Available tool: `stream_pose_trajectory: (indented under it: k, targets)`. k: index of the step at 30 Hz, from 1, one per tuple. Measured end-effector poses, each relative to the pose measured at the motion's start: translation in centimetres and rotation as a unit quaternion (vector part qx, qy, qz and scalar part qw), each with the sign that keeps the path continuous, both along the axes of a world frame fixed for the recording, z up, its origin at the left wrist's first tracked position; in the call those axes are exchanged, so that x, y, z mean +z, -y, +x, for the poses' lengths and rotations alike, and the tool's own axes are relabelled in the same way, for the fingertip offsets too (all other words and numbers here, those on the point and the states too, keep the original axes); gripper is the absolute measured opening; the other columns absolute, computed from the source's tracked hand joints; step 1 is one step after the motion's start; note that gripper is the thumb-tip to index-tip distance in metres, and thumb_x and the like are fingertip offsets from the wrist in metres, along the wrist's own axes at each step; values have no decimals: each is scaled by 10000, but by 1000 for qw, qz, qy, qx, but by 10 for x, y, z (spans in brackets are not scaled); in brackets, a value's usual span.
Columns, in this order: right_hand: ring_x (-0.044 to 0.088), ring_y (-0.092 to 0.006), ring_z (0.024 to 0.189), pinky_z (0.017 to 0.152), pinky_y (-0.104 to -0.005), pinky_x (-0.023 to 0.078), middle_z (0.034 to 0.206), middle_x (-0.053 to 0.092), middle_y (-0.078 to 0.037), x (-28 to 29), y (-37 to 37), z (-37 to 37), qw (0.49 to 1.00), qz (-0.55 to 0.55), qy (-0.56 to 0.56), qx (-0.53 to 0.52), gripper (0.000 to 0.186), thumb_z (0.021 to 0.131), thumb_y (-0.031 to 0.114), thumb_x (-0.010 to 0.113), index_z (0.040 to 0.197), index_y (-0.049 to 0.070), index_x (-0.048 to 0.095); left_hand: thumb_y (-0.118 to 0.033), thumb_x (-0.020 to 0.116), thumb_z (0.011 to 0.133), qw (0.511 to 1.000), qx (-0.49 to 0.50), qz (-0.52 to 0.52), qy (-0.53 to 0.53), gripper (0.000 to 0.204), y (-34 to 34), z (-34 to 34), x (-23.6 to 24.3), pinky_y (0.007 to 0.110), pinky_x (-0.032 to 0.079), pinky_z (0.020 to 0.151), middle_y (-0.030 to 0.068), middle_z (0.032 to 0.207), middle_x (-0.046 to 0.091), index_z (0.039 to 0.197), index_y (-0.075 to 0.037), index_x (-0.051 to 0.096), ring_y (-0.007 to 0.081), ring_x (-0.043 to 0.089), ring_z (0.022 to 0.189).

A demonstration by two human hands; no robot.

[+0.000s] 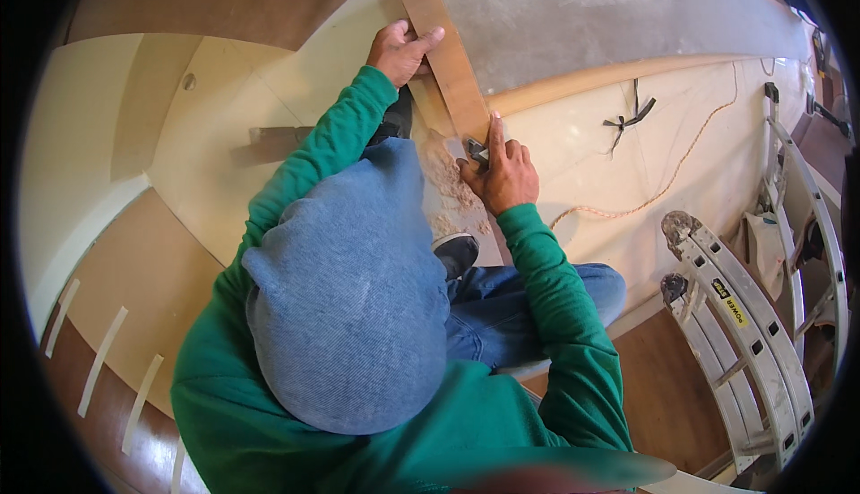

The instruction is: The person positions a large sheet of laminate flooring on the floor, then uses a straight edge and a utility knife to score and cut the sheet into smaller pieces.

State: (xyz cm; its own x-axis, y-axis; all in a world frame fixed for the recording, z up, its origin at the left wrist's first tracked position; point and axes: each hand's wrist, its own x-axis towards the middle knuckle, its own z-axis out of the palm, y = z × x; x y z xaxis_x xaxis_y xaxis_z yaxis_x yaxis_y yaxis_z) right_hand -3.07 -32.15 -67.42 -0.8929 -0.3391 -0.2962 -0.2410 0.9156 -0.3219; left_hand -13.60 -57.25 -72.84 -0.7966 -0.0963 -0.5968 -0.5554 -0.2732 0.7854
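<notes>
Downward fisheye view from close overhead

Smooth wooden board (pixel 455 64), scuffed metal ladder (pixel 764 336)

Pale floor (pixel 587 176)'s crossed by a loose cord (pixel 618 215), a beat-up metal ladder (pixel 740 319) is parked off right, and brown boards (pixel 94 431) lower left are kinda striped with white strips (pixel 103 361).

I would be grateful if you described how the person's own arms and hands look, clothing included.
The left sleeve and right sleeve are long, plain green fabric, creased along the arms and reaching the wrists. The left hand and right hand are ungloved.
</notes>
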Motion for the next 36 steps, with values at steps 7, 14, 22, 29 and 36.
stream_pose_trajectory:
  k: [7,14,22,29,36]
  targets:
    - [650,-335,911,783,-421,562,976,650,-152,-4,-4,-2,1000,-4,2,-9,1047,739,439,818,1604,144,306,-303,801,888,999,3,-46,8,552,-10,-7,6,371,636,768,156,1110,718,1241,54,571,232,731,950]
    - [655,-349,929,785,-428,568,987,656,-162,-4,-4,-8,999,5,32,-12,1092,715,440,830,1616,170,275,-361,807,847,986,-3,-164,-22,545,-11,-14,-10,372,571,867,180,1104,722,1143,61,631,268,713,989]
    - [667,-384,991,852,-449,564,1023,669,-186,20,-16,-22,988,-28,145,-52,1077,734,403,847,1591,83,278,-349,777,895,963,-48,-265,11,507,-17,-16,-22,393,623,714,167,1051,701,1157,38,582,238,719,885]
    - [644,-203,740,707,-369,547,810,615,-98,57,-63,-72,875,-263,253,-318,303,929,158,603,1179,-13,584,-320,758,912,969,-61,-223,85,462,-21,-23,29,370,623,588,169,1007,712,1144,46,597,244,724,790]
    - [617,-520,781,696,-516,515,841,633,-296,58,-23,-103,980,-149,58,-118,188,985,173,567,1082,14,543,-314,740,921,959,-61,-250,114,454,-28,-28,34,365,626,623,186,1083,717,1170,43,613,264,733,811]
